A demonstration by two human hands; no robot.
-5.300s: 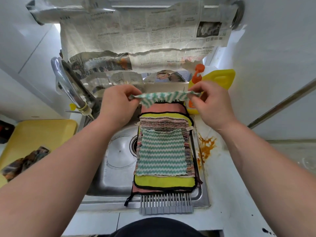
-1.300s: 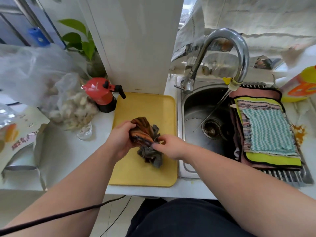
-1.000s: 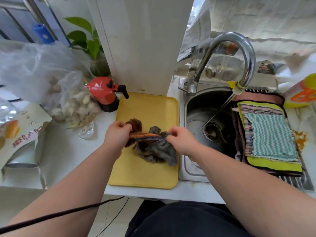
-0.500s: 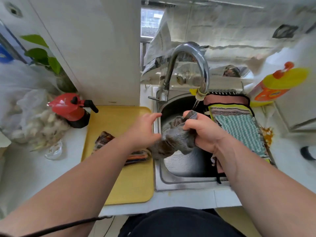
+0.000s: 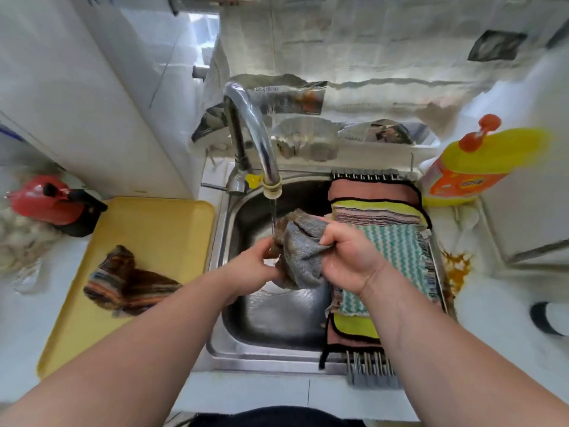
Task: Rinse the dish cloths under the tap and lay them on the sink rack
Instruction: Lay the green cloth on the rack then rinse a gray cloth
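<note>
A grey cloth (image 5: 300, 251) hangs bunched under the tap (image 5: 257, 143), and a thin stream of water runs onto its top. My right hand (image 5: 349, 254) grips the cloth from the right. My left hand (image 5: 254, 266) pinches its left edge over the sink (image 5: 277, 322). A brown striped cloth (image 5: 126, 285) lies crumpled on the yellow tray (image 5: 154, 229) at the left. Several cloths are stacked flat on the sink rack (image 5: 374, 369), with a green zigzag cloth (image 5: 391, 257) on top.
A yellow detergent bottle (image 5: 471, 167) with an orange pump stands at the back right. A red spray bottle (image 5: 52, 204) sits left of the tray. An orange stain (image 5: 458, 266) marks the counter right of the rack. Newspaper (image 5: 369, 50) covers the back wall.
The grey cloth was lifted off the tray and carried right, under the running tap. My left hand, open half a second ago, now pinches the cloth. The brown striped cloth stayed on the tray.
</note>
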